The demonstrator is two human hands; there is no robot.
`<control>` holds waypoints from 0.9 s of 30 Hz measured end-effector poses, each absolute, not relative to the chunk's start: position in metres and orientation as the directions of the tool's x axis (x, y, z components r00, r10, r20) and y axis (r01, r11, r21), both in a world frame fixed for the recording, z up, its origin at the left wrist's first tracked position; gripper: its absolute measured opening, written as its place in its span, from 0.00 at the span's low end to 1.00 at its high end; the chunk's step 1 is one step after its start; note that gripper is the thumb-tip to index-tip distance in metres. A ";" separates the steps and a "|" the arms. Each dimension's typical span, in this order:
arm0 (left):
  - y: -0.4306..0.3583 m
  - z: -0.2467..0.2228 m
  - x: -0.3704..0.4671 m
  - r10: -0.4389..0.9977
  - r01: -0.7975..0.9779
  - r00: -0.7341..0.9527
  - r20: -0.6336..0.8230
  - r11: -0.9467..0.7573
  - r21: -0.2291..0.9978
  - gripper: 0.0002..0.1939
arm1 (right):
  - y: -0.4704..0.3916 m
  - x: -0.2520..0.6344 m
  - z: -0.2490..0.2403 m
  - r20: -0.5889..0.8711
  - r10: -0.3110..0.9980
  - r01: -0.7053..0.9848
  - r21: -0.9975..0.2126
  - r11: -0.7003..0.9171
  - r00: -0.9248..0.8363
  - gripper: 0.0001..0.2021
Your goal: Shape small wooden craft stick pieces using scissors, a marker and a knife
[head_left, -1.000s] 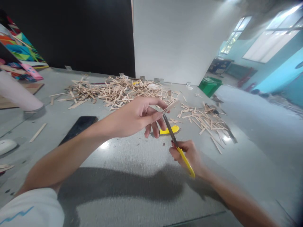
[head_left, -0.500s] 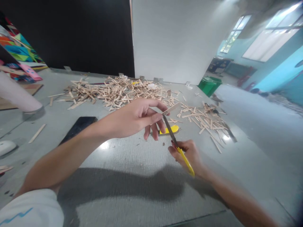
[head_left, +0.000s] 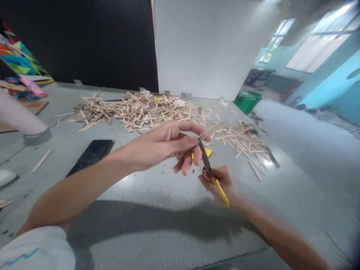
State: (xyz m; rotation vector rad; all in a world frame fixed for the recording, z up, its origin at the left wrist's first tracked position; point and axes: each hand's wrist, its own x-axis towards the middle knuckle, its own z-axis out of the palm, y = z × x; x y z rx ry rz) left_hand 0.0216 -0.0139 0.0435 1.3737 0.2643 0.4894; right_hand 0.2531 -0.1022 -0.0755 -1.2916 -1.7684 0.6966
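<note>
Between the thumb and index finger of my left hand [head_left: 180,144] is a thin flat wooden stick [head_left: 212,130], tilted up to the right, with dark lines marked near the grip. My right hand [head_left: 221,183] is closed round yellow-handled scissors [head_left: 206,159], their dark blades pointing up and left. The blade tips meet the stick right beside my left fingertips. A yellow-handled tool [head_left: 208,152] lies on the table below, mostly covered by my left fingers.
A large heap of wooden sticks [head_left: 135,110] spreads along the back, with a smaller pile [head_left: 247,140] to the right. A black phone [head_left: 91,155] lies left of my forearm. A white mouse [head_left: 7,177] sits at the left edge. Behind stand black and white panels and a green bin [head_left: 246,102].
My left hand and the stick have shifted slightly right and down, now covering more of the yellow tool. The scissors' tips have followed, staying against the stick.
</note>
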 end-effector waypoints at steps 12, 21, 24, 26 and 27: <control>-0.013 0.033 0.028 0.357 -0.254 0.918 0.170 0.202 0.946 0.12 | -0.099 0.256 -0.080 0.327 0.922 0.485 -0.784 0.387 -0.207 0.27; -0.009 0.030 0.031 0.330 -0.294 0.917 0.224 0.179 0.939 0.12 | -0.109 0.252 -0.079 0.053 0.973 0.348 -0.928 0.131 -0.225 0.25; -0.007 0.028 0.032 0.338 -0.292 0.914 0.226 0.160 0.943 0.15 | -0.111 0.253 -0.077 -0.024 0.966 0.295 -0.954 0.054 -0.257 0.25; -0.006 0.026 0.033 0.340 -0.295 0.913 0.227 0.164 0.941 0.15 | -0.111 0.255 -0.076 -0.044 0.959 0.263 -0.964 0.033 -0.281 0.25; -0.005 0.026 0.033 0.337 -0.301 0.912 0.232 0.169 0.938 0.14 | -0.111 0.256 -0.075 -0.043 0.952 0.245 -0.969 0.034 -0.303 0.25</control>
